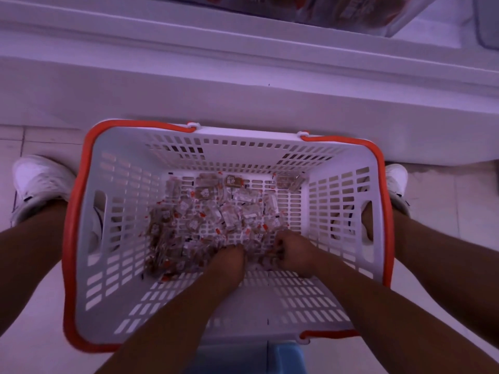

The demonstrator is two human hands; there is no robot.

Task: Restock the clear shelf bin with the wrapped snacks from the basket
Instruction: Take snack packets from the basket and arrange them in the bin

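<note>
We sink both hands, left (229,259) and right (293,252), into the wrapped snacks (210,225) in the basket (89,238), each grip closing on a handful.

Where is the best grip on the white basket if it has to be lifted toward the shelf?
By the two orange handles, now folded flat along the rim of the basket: swing them up and take them from above at their middles. The slotted side cut-outs also offer a grip from either side, likely steadier with the loose snacks inside.
</note>
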